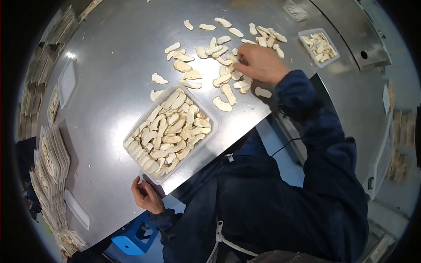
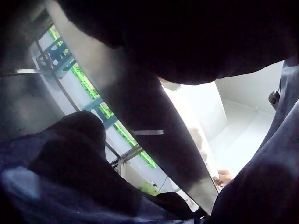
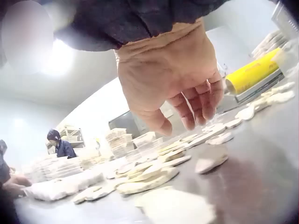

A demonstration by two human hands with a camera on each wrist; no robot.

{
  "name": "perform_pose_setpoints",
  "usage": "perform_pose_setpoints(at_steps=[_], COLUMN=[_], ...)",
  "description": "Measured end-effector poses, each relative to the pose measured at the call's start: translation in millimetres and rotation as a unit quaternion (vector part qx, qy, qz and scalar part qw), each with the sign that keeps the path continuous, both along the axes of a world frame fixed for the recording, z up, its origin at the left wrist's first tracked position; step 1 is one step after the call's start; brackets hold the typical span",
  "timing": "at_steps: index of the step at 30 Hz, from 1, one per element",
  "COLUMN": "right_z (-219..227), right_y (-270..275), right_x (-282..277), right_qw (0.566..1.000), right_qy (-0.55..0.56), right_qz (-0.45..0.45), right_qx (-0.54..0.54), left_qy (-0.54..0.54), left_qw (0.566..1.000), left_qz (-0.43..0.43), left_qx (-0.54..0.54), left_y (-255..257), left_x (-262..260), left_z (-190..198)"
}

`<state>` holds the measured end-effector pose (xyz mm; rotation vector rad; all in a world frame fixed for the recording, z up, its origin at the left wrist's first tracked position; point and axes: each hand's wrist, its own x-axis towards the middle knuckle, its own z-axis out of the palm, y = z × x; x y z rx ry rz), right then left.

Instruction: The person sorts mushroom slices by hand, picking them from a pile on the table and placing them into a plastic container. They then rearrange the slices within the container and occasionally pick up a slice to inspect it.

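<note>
Pale mushroom slices point(image 1: 181, 65) lie scattered over the steel table. My right hand point(image 1: 261, 63) hovers low over the right part of them; its fingers point(image 3: 187, 114) hang down loosely, with nothing between them in the right wrist view. A clear plastic tub point(image 1: 205, 105), heaped with more slices, sits near the table's front edge, a row of them lined up along its left end. Beside the tub's lower corner, at the table edge, my left hand point(image 1: 147, 195) rests with loosely bent fingers and holds nothing. The left wrist view shows mainly dark sleeve and the table's underside.
A smaller tub of slices point(image 1: 319, 46) stands at the far right, near a clear plastic bag point(image 1: 296, 11). Stacked trays point(image 1: 52, 153) and loose lids point(image 1: 67, 83) line the left side. Below the table edge is a blue stool point(image 1: 131, 239). A yellow roll point(image 3: 252, 72) lies farther off.
</note>
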<state>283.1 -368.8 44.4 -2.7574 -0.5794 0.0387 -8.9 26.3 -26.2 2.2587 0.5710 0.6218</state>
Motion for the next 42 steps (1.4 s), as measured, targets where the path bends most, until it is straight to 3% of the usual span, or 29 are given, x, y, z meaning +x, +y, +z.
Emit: perform_pose_setpoints(at_steps=[10,16,19,23,29,35,38,42], right_z=[-10.3,-7.5,-2.6,-15.5,-15.2,-22.6,-7.7,7.3], right_y=[7.6,-11.5,-0.4,0.3,-13.0,-27.8,-19.0,13.8], right_x=[14.5,23.2,7.1,8.4,30.9,47.0,29.2,-1.3], right_qw=[0.998,0.998,0.999,1.0,0.995,0.971,0.998,0.997], right_qy=[0.022,0.054,0.026,0.0,0.08,0.065,0.02,0.026], right_qz=[-0.048,-0.028,0.016,-0.003,-0.038,-0.082,-0.037,-0.034], right_qx=[-0.044,0.016,-0.025,-0.028,0.046,0.216,0.049,-0.058], left_qy=[-0.015,-0.01,-0.012,-0.02,-0.011,0.001,-0.014,-0.018], left_qw=[1.0,1.0,1.0,1.0,1.0,1.0,1.0,1.0], left_qz=[0.004,0.004,-0.004,-0.004,-0.002,0.005,-0.003,-0.011], left_qx=[-0.012,-0.025,-0.016,-0.022,-0.023,-0.02,-0.002,-0.005], left_y=[-2.1,-0.2,0.2,1.6,1.5,1.7,2.4,1.7], left_x=[0.0,-1.4,-0.5,-2.2,-2.2,-2.7,-1.1,-0.9], left_z=[-0.6,-1.8,-1.8,-4.4,-2.7,-2.0,-4.9,-3.7])
